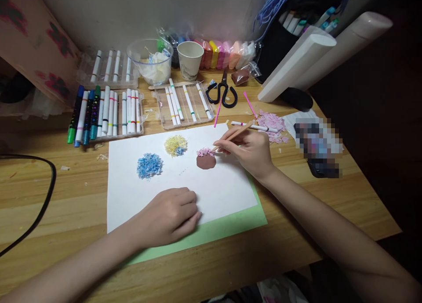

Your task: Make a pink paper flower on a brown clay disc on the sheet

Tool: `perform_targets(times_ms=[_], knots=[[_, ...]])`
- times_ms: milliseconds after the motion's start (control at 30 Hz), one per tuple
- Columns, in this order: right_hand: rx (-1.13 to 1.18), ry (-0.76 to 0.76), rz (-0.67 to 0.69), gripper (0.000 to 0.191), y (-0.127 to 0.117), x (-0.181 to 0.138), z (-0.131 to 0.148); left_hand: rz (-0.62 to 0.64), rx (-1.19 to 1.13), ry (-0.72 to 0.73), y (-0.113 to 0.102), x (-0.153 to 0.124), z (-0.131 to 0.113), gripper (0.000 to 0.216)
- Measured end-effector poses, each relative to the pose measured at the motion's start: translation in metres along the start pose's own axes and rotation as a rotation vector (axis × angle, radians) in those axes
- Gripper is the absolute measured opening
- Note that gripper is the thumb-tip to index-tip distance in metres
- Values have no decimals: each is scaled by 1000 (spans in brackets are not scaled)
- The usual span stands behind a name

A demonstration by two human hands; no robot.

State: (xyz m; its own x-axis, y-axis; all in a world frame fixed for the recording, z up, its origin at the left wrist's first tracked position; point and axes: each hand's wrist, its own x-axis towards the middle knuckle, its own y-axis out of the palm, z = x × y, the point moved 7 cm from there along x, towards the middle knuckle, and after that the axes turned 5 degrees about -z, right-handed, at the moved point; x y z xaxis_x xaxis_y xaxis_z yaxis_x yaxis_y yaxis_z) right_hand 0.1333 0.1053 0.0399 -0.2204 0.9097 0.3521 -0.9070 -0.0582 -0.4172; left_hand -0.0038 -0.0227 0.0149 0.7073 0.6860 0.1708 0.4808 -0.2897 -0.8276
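My right hand (252, 147) grips a slim wooden stick (235, 135), its tip at the pink paper shreds (205, 152) along the top edge of a flat brown clay disc (206, 162). The disc lies on a white sheet of paper (132, 206). Resting palm down near the sheet's lower edge, my left hand (174, 213) has its fingers curled in, with nothing seen in them. To the left on the sheet are a round tuft of blue shreds (150, 165) and a yellow tuft (176, 145) with some blue at its lower edge.
Green paper (231, 224) shows beneath the white sheet. Black-handled scissors (222, 92), a paper cup (190, 59), a clear bowl (150, 61) and marker cases (184, 103) stand behind. Right are a pink shred pile (272, 124), a phone (318, 151) and white rolls (296, 66). A black cable (49, 193) curves left.
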Motion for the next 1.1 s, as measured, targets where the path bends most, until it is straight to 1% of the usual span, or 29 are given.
perform_targets(times_ms=[100,200,367,433,567,700,767,833,867,967,1033,1100], knots=[[52,55,-22,26,3,4,-2,-4,4,2,0,0,0,31],[2,121,-95,30,2,5,-6,-8,1,1,-1,0,0,31],[-17,144,-177,32,1,5,-8,-19,4,3,-1,1,0,31],[1,176,-210,35,-2,5,-10,-25,7,4,-2,1,0,31],[73,226,-293,37,-21,4,-16,-33,0,4,-2,0,-1,32],[78,143,-326,35,-55,-1,-17,-26,-13,-12,-1,-1,1,31],[64,133,-280,30,-71,-7,-21,-27,-16,-15,-1,-1,1,30],[7,134,-149,23,-78,-14,-25,-29,-16,-16,-2,0,1,30],[-60,120,-75,19,-79,-19,-26,-31,-18,-15,-2,0,1,29],[-279,-1,58,11,-77,-34,-23,-36,-30,-19,-4,2,0,30],[-366,-84,111,12,-72,-41,-20,-38,-34,-18,-5,3,-1,30],[-421,-133,149,10,-65,-44,-21,-39,-27,-12,-5,4,-2,30]])
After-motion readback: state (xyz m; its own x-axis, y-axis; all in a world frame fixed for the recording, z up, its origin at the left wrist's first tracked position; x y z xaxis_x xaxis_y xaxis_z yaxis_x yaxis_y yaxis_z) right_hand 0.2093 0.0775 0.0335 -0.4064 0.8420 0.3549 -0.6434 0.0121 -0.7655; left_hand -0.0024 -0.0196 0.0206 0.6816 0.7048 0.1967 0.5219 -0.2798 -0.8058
